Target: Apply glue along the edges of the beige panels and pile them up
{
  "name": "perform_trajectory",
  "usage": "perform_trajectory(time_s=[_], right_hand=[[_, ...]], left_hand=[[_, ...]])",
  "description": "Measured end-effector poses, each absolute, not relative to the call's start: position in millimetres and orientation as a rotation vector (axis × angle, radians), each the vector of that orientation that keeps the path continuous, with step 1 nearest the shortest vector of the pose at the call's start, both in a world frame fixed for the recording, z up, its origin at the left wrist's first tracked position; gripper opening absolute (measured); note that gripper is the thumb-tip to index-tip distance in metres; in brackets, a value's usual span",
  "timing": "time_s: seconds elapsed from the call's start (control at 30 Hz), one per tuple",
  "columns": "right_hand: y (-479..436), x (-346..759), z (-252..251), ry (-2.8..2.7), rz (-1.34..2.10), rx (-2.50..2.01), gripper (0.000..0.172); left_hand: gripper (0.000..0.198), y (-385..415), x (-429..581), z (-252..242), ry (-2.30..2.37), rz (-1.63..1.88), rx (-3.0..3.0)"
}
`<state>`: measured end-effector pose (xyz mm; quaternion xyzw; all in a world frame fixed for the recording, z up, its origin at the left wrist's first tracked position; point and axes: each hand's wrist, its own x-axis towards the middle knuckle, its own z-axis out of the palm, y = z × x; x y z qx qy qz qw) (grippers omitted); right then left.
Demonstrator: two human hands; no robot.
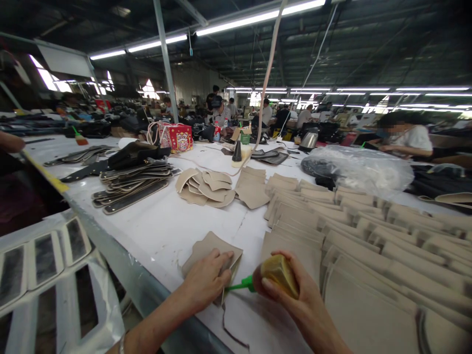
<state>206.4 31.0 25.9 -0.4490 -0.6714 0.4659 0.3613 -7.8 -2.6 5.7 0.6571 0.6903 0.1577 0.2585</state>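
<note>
My left hand bears down on a beige, leather-like panel at the near table edge, its fingers bent over the panel's right side. In my right hand is a squeeze bottle of amber liquid, tipped left. Its green nozzle meets the panel's edge close to my left fingers; whether liquid is coming out cannot be seen. A thin dark strip trails below the panel on the white table. Part of the panel is hidden under my left hand.
Overlapping beige panels cover the right side. Ahead lie a loose beige pile and stacked dark straps. A black cone, a red bag and clear plastic stand farther back. A co-worker sits at right.
</note>
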Motion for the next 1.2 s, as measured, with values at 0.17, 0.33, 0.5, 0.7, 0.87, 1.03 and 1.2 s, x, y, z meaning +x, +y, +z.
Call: perform_trajectory(time_s=[0.17,0.33,0.5,0.7,0.87,1.03,1.2], right_hand=[[23,209,25,-1.601,1.355,-1.147,0.053],[41,224,25,-1.312,1.507,-1.062,0.044],[49,240,27,-0.948,1.736,-0.945,0.039],[49,243,27,-0.825,1.817,-0.878,0.036],[52,251,26,-0.77,1.818,-0.887,0.038],[55,253,30,-0.884,1.692,-0.89,0.041],[46,241,37,-1.028,1.603,-0.929,0.044]], left_hand=[[0.051,-2,-5,7,1.874,0.45,1.764],[0.046,-3,-18,-1,1.847,0.638,1.676],[0.051,-9,-54,-10,2.338,0.71,1.603],[0.025,2,-74,-7,2.075,0.639,1.337],[0.046,-2,-84,18,1.639,0.992,0.877],[0.05,-19,-85,66,1.523,1.093,0.823],[0.048,-17,-69,85,1.461,1.113,0.853]])
